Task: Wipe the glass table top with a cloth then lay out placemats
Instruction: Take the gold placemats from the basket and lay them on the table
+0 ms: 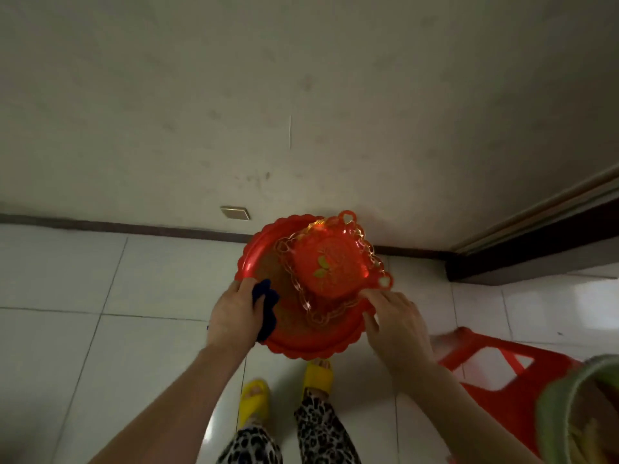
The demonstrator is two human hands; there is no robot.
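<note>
The person is carrying a red tray (264, 259) with a red basket (330, 266) at its 1 o'clock; left hand (234, 313) is gripping the rim plus the dark blue cloth (266, 306), right hand (397, 324) is pinching the rim; keep it level; glass table unseen.

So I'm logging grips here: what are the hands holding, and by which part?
Both hold the red tray by its near rim. The left hand also grips a dark blue cloth against it; the right hand touches the red basket on it.
</note>
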